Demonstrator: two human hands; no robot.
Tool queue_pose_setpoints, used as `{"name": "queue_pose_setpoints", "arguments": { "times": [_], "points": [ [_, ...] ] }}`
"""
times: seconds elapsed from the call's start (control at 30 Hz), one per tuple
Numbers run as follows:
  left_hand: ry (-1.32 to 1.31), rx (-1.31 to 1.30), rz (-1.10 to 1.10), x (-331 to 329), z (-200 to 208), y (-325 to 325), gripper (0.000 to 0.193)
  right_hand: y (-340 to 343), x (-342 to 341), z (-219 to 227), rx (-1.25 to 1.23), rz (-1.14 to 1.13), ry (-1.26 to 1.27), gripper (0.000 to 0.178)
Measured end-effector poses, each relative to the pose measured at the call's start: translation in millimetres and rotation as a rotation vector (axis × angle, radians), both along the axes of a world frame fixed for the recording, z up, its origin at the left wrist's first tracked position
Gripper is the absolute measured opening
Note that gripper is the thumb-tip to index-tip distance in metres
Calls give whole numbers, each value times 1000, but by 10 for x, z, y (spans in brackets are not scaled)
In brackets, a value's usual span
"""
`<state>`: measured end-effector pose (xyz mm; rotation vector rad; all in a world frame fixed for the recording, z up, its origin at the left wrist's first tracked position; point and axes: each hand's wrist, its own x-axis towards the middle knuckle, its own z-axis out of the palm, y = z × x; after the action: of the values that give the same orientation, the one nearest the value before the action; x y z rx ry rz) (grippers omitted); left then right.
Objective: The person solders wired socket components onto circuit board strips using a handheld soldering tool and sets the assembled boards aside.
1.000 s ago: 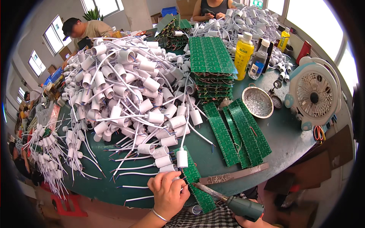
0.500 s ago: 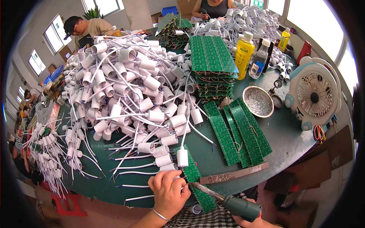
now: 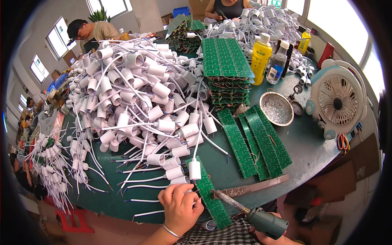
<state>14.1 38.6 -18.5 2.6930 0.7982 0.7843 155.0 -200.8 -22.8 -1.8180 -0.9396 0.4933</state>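
A narrow green circuit board lies slanted at the near table edge. My left hand is closed at its left side, fingertips pinched together; what they hold is hidden. In my right hand is a soldering iron with a dark green handle, its tip over the board's middle, just right of my left fingers. Whether the tip touches the board I cannot tell. A white lamp holder rests across the board's far end, its cord running away from me. White lamp holders with cords lie in a row left of my left hand.
A big heap of white lamp holders fills the left. Several loose boards and a board stack stand beyond. To the right are a metal bowl, bottles, a fan and a brown strip. Two people sit across.
The soldering iron's tip has moved right and slightly away from my left fingertips, and its handle has shifted right with my right hand. My left hand stays nearly in place.
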Motion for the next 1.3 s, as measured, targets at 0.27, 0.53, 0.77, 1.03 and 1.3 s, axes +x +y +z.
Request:
{"name": "queue_pose_setpoints", "arguments": {
  "times": [0.27, 0.53, 0.77, 1.03, 1.3],
  "points": [
    [-37, -55, -33, -61, -42, -25, 21, 10, 33, 95, 44, 29, -9, 26],
    [-42, -77, -115, -125, 3, -15, 20, -30, 73, 206, 2, -56, 227, 24],
    [-50, -90, -110, -98, -25, 6, 18, -27, 61, 195, -53, 38, 217, 33],
    [0, -21, -57, -23, -12, -6, 18, 30, 33, 205, -89, 34, 260, 39],
    [23, -10, -63, -8, -1, 1, 18, 18, 0, 128, -4, 4, 320, 39]
  ]
}}
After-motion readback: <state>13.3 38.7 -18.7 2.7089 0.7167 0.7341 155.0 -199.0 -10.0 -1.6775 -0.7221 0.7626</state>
